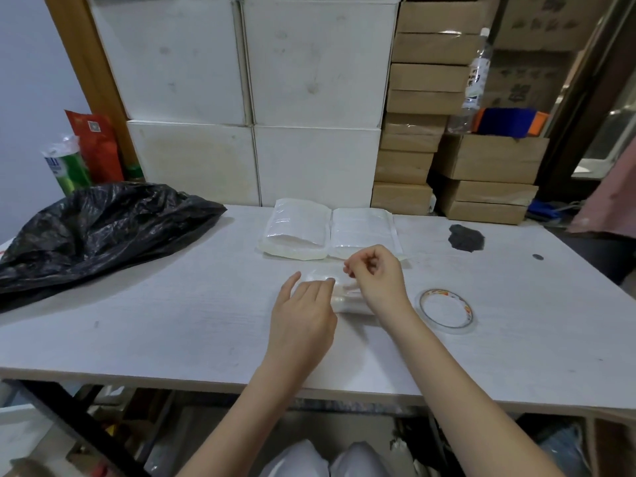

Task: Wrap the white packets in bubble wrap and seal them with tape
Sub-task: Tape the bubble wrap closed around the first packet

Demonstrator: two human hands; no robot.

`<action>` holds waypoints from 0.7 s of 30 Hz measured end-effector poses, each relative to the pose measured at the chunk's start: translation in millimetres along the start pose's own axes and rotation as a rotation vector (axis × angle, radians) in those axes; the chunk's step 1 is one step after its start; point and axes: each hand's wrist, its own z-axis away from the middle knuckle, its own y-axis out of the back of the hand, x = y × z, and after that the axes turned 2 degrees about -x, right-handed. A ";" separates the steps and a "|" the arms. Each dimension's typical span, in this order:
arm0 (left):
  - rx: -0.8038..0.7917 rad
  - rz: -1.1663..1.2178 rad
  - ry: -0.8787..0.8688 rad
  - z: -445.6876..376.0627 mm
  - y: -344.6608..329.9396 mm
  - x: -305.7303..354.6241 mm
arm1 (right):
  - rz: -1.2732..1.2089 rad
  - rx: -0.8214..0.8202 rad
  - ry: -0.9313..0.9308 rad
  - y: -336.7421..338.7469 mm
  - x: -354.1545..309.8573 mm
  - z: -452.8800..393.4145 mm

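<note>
A small white packet (344, 297) in clear bubble wrap lies at the middle of the white table (172, 321). My left hand (303, 311) rests on its left side with straight fingers pressing it down. My right hand (377, 273) hovers over its right side with fingers curled, thumb and forefinger pinched as if on a bit of tape; the tape itself is too clear to see. A roll of clear tape (445, 309) lies flat to the right. Two stacks of white packets (296, 232) (361, 228) lie behind, side by side.
A crumpled black plastic bag (96, 228) covers the table's left side. White boxes (309, 98) and brown cartons (426, 98) are stacked along the back. A clear bottle (476, 74) stands on cartons. A dark scrap (464, 237) lies at the right rear.
</note>
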 end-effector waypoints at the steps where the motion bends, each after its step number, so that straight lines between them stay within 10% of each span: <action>1: -0.016 -0.015 -0.005 0.0 -0.1 -0.6 | -0.004 0.026 0.010 3.2 -0.3 -0.4; 21: -0.102 -0.190 -0.030 -12.5 -1.9 11.3 | 0.202 0.142 0.007 115.2 0.8 3.5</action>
